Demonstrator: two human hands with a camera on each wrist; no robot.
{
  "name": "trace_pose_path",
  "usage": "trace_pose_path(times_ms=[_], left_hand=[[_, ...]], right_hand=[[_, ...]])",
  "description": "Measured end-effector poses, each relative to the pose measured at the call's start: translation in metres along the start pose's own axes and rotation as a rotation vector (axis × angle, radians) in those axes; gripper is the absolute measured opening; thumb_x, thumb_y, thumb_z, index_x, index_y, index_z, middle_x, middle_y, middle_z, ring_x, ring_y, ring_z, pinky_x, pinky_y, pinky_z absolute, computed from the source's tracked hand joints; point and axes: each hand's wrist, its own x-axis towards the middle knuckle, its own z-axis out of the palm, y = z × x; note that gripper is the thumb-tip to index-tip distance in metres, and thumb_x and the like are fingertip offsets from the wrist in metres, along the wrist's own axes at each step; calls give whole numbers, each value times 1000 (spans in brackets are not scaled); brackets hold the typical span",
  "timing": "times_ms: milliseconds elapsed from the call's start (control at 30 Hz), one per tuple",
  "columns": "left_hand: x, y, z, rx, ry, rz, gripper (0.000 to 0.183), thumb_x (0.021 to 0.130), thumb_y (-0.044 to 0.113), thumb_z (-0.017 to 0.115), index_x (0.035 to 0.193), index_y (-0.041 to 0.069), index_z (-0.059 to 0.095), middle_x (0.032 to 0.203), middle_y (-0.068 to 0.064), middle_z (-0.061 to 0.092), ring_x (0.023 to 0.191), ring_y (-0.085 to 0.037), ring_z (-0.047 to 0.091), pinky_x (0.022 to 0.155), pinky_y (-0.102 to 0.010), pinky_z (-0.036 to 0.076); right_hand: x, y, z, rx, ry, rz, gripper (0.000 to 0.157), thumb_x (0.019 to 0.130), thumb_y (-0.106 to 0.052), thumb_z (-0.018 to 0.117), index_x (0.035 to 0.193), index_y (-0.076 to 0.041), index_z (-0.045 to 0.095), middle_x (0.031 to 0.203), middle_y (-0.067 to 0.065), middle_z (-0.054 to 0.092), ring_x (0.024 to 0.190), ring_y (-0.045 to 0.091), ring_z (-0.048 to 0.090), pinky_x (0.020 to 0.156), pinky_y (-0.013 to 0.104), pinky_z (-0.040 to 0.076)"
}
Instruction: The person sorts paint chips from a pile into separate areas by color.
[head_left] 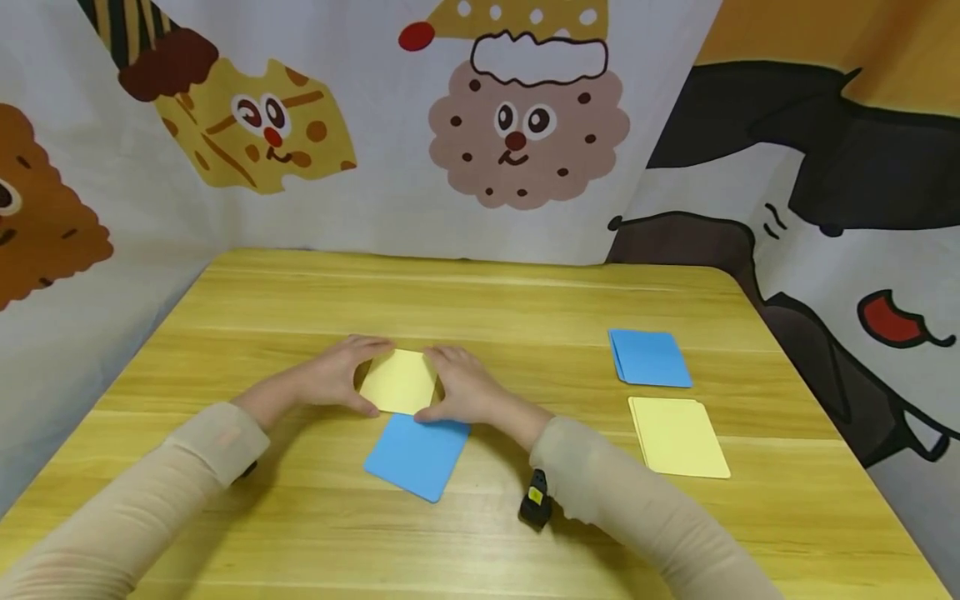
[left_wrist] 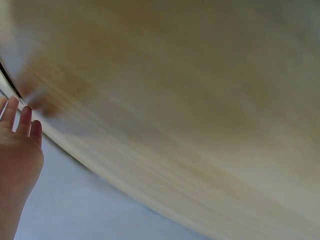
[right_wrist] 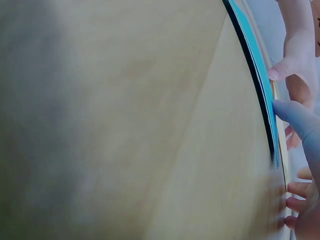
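A yellow card (head_left: 398, 382) lies between the two hands on the table, just beyond a blue card (head_left: 417, 457). On its left side, my left hand (head_left: 336, 374) holds the card's edge, fingertips at the far corner and thumb at the near one. My right hand (head_left: 468, 388) frames the opposite edge the same way, its thumb over the join with the blue card. In the right wrist view, the blue card (right_wrist: 252, 47) shows edge-on, and the right thumb (right_wrist: 292, 112) reaches it. Only part of the left hand (left_wrist: 20, 155) shows in the left wrist view.
To the right, a small stack of blue cards (head_left: 652, 358) lies beyond a stack of yellow cards (head_left: 681, 437). The wooden table (head_left: 300, 533) meets a printed cloth (head_left: 390, 217) at its back edge. A black wrist device (head_left: 536, 500) hangs below the right sleeve.
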Motion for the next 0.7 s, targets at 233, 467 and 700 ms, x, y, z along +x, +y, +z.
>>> trace_pose_path(times_ms=[233, 467, 700], left_hand=[[-1, -2, 2, -10, 14, 4, 107, 67, 54, 82, 147, 1, 35, 149, -17, 32, 135, -39, 27, 101, -60, 30], [-7, 2, -2, -50, 47, -4, 105, 68, 51, 82, 147, 1, 34, 149, -19, 31, 134, -39, 27, 99, -62, 31], [-11, 13, -9, -5, 96, 3, 103, 67, 47, 85, 147, 3, 36, 147, -17, 34, 133, -36, 30, 99, -60, 33]], right_hand=[[0, 0, 0, 5, 9, -4, 103, 76, -57, 74, 151, -6, 25, 152, 12, 31, 139, 29, 24, 112, 45, 18], [1, -2, -1, 30, 19, -3, 104, 75, -56, 74, 152, -7, 25, 151, 12, 31, 139, 29, 24, 112, 45, 18], [0, -4, -6, 56, 61, -44, 104, 73, -53, 78, 151, -6, 27, 150, 12, 33, 138, 28, 26, 111, 45, 21]])
